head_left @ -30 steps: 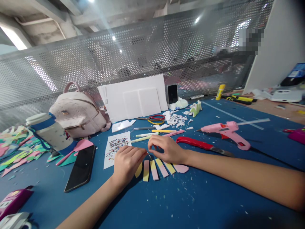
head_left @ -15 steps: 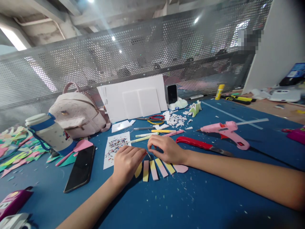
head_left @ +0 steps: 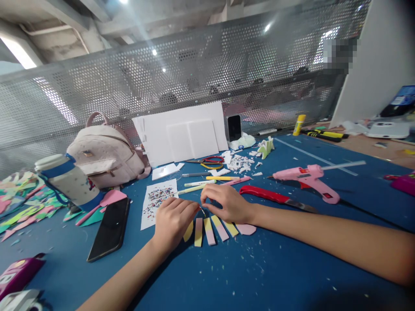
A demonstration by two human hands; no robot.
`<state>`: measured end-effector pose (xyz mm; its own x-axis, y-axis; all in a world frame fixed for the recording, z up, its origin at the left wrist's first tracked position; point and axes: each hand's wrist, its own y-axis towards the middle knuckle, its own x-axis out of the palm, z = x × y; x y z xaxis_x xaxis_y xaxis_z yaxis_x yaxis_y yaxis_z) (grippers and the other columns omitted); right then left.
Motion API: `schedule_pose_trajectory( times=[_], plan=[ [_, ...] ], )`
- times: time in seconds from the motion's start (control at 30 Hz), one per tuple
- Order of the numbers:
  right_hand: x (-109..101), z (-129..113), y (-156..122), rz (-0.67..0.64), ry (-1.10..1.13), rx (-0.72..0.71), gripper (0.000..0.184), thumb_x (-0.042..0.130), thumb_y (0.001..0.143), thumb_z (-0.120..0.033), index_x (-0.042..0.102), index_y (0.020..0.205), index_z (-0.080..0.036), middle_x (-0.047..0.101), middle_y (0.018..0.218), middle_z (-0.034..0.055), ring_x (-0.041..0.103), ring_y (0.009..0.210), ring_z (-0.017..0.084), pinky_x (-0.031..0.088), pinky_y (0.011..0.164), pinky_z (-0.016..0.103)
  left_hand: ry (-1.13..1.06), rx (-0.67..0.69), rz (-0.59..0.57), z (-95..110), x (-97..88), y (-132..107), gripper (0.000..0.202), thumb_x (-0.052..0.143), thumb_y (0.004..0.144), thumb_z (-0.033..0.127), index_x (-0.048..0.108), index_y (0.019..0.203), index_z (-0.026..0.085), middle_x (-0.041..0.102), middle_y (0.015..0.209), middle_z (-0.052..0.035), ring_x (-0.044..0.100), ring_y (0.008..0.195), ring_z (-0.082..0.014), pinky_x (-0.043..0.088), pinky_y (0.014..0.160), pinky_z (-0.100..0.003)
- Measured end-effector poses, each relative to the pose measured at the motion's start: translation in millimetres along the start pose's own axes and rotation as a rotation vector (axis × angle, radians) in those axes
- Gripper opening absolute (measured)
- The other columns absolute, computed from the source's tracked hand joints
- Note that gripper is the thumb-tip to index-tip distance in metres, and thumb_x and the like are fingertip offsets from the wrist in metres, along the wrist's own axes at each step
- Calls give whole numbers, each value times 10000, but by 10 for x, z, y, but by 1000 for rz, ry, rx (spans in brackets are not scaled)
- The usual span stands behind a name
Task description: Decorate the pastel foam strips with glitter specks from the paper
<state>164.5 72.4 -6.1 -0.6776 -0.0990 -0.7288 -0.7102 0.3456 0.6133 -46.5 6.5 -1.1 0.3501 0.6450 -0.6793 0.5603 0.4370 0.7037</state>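
Observation:
My left hand (head_left: 173, 221) is closed, its fingers pressed together and pointing inward. A small, thin, curved shiny piece (head_left: 202, 211) shows at its fingertips; its kind is too small to tell. Facing it, my right hand (head_left: 228, 202) has its index finger and thumb curled towards each other at the same spot, and whatever lies between them is hidden. Just below both hands, several pink-and-yellow strips (head_left: 209, 232) fan out on the blue table (head_left: 246, 276). A yellow piece (head_left: 188, 232) at the fan's left end is partly covered by my left hand.
Pens (head_left: 223, 178) and a red-handled knife (head_left: 264, 194) lie beyond my right hand. A pink glue gun (head_left: 306, 176) rests further right. Left are a speckled paper (head_left: 151, 214), a black phone (head_left: 110, 229), a bottle (head_left: 69, 181) and a backpack (head_left: 103, 155). Scissors (head_left: 212, 163) and white scraps (head_left: 240, 163) lie behind.

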Motion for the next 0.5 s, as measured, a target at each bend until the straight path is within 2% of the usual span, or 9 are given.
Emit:
schedule_pose_trajectory(
  times=[0.33, 0.5],
  plan=[
    [-5, -3, 6, -9, -5, -10, 101, 477, 979, -238, 555, 949, -182, 618, 934, 71, 552, 870, 192, 441, 751, 308, 8, 25, -35, 12, -6, 12, 113, 551, 974, 182, 663, 962, 183, 766, 884, -14, 686, 742, -161, 426, 674, -317],
    [2, 1, 2, -10, 1, -8, 85, 487, 972, -222, 559, 960, -179, 618, 945, 70, 553, 878, 190, 440, 752, 304, -23, -40, -25, 18, 6, 18, 108, 567, 966, 200, 661, 912, 194, 766, 855, -3, 679, 707, -157, 424, 661, -300]
  ],
)
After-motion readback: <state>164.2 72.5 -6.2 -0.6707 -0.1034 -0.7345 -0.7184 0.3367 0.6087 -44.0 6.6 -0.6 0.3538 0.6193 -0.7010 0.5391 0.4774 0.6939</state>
